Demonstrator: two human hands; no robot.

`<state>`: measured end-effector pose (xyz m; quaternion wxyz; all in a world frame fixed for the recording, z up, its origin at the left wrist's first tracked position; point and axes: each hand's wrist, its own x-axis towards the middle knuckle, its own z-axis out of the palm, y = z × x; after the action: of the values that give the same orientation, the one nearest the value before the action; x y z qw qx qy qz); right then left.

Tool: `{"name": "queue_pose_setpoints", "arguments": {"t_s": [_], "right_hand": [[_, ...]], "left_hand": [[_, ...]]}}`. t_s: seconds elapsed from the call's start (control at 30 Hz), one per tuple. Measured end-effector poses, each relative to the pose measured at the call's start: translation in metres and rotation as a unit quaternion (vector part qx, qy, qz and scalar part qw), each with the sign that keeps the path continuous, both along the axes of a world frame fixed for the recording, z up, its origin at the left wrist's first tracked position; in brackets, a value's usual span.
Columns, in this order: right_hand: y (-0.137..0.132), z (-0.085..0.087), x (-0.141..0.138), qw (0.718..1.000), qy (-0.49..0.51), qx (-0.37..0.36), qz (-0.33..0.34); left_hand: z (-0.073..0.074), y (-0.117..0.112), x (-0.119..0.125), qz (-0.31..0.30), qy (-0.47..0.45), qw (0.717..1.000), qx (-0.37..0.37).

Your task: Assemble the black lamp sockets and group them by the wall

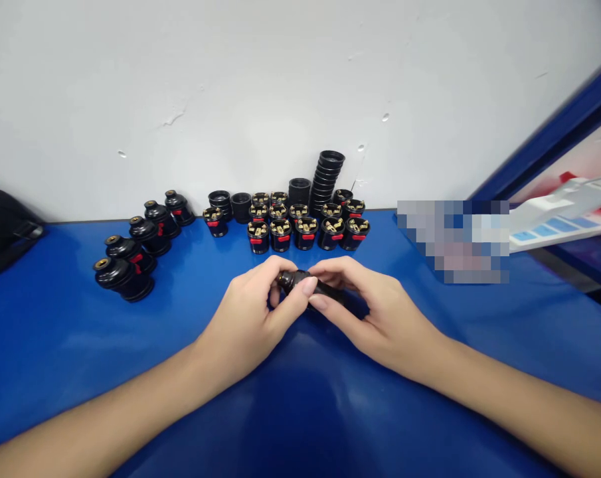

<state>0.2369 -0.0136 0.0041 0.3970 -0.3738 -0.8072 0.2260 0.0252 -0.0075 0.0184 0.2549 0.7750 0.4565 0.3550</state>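
In the head camera's view, fingers of the left hand [248, 302] and right hand [384, 305] grip a black fitting [325, 287] between them. Black sockets [306, 232] (red-tabbed) stand just beyond the fingertips, toward the table's wall-side edge; five black holders [149, 238] line up leftward; blue tabletop [300, 405] spreads nearer the wearer.

A pale wall [240, 86] (chipped in spots) rises behind the blue table [56, 345]; a black item [6, 232] sits far left.

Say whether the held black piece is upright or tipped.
Tipped: the black piece lies sideways between left hand and right hand, its narrow end leftward.
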Motion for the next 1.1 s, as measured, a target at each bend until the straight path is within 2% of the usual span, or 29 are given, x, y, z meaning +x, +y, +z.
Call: {"name": "queue_pose_setpoints", "arguments": {"t_s": [0.2, 0.33, 0.43, 0.53, 0.67, 0.8, 0.93, 1.1], "right_hand": [[0.002, -0.002, 0.004, 0.997, -0.009, 0.079, -0.024], [0.002, -0.005, 0.005, 0.997, 0.009, 0.066, -0.039], [0.002, -0.008, 0.006, 0.999, 0.02, 0.038, -0.028], [0.003, -0.008, 0.006, 0.999, 0.025, 0.02, -0.018], [0.002, -0.007, 0.006, 0.999, 0.031, 0.012, -0.009], [0.003, -0.007, 0.006, 0.999, 0.033, 0.007, -0.011], [0.003, -0.006, 0.006, 1.0, 0.019, 0.009, -0.016], [0.002, -0.003, 0.006, 1.0, 0.002, 0.012, -0.014]], "left_hand": [[-0.001, 0.004, -0.002, 0.035, -0.03, 0.998, -0.031], [-0.001, 0.009, -0.006, 0.06, -0.081, 0.995, -0.023], [0.009, 0.013, -0.012, 0.032, -0.116, 0.992, 0.035], [0.027, 0.022, -0.023, 0.011, -0.106, 0.99, 0.096], [0.051, 0.045, -0.048, 0.025, -0.038, 0.987, 0.154], [0.065, 0.076, -0.075, 0.067, 0.09, 0.976, 0.189], [0.071, 0.104, -0.092, 0.079, 0.189, 0.954, 0.221], [0.069, 0.128, -0.094, 0.096, 0.258, 0.936, 0.22]]}}
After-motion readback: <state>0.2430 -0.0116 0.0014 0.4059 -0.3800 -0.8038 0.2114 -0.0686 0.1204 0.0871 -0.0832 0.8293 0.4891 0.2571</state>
